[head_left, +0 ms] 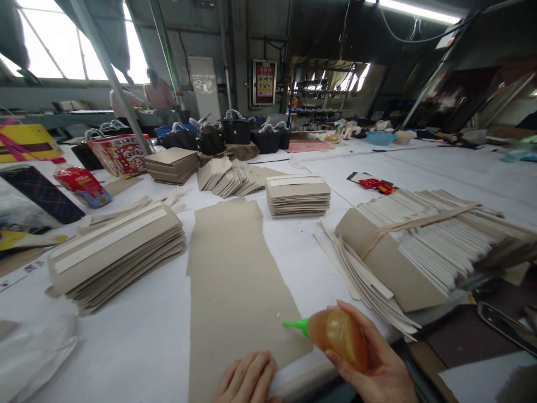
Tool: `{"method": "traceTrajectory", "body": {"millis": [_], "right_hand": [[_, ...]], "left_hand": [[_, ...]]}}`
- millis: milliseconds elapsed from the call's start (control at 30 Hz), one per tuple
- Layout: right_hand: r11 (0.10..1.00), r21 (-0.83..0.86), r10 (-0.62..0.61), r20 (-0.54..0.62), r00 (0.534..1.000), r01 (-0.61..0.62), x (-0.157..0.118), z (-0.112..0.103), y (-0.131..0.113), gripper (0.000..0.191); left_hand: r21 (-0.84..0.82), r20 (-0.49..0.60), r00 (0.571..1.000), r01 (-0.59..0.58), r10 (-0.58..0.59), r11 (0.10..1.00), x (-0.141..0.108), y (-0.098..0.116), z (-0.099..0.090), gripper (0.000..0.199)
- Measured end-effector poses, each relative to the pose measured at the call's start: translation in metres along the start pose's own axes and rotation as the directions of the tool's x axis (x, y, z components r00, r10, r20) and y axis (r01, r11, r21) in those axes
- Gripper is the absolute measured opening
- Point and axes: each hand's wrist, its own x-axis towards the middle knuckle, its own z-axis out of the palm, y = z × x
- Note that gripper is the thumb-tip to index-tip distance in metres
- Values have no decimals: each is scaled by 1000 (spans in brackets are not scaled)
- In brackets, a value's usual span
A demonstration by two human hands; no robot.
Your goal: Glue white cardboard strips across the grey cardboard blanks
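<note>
At lower right, an amber squeeze bottle is being gripped aslant by the right hand, apparently so that its green nozzle is being directed at the cardboard, seemingly being steadied at lower centre by the left hand, fingers loosely extended.

We could read no word with certainty. On the framed red poster in the background we made out pale characters across the top, too small to decipher. We saw blurred dark lettering on the white strip at far left, and an illegible little mark on a black handbag.
</note>
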Motion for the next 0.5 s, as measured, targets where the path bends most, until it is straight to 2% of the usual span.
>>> {"method": "traceTrajectory", "body": {"millis": [167, 267, 333, 400, 467, 500], "right_hand": [[997, 53, 62, -13, 998, -61, 2, 14, -1, 68], [950, 267, 179, -37, 983, -163, 9, 29, -8, 65], [808, 520, 306, 30, 951, -276, 15, 39, -16, 53], [586, 710, 418, 150, 896, -392, 22, 46, -25, 42], [418, 786, 484, 231, 844, -455, 27, 51, -34, 37], [380, 800, 502, 244, 830, -465, 28, 52, -37, 37]], "left_hand": [[-30, 21, 999, 28, -27, 999, 1, 0, -2, 28], [-55, 30, 998, 60, -59, 997, 2, 1, -4, 32], [-73, 25, 997, 74, -72, 995, 5, 2, -5, 33], [-83, 22, 996, 83, -81, 993, 7, 3, -7, 34], [-83, 6, 994, 109, -109, 991, 6, 4, -10, 34], [-81, -2, 992, 126, -126, 989, 4, 4, -12, 34]]}}
